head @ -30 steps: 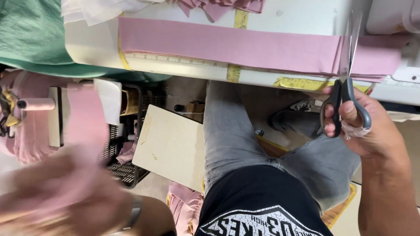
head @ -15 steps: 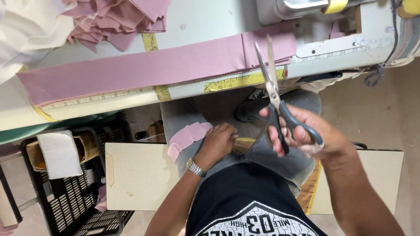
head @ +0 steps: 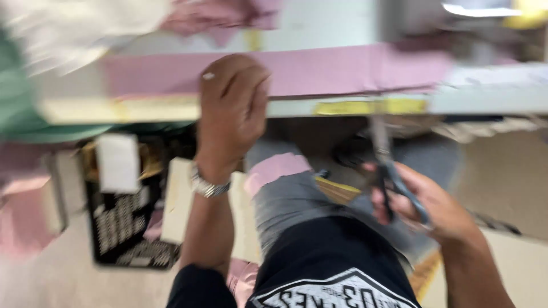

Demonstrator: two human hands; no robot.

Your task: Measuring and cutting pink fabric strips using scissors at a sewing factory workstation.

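A yellow tape strip (head: pixel 371 106) on the table's front edge (head: pixel 491 105)

The left hand (head: pixel 231 108) is raised over the near edge of the table (head: pixel 354 105), in front of the fabric strip (head: pixel 354 71) laid along it. The scissors (head: pixel 388 171) are held below the table edge by the right hand (head: pixel 425 202), to the right. A fabric piece (head: pixel 274 170) is draped on the lap between the hands. A crate (head: pixel 123 228) is set on the floor at left.

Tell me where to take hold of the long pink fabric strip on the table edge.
Pinch its near long edge from the front, just right of the left hand. The pink strip lies flat along the table edge, so that edge is probably easiest to lift.
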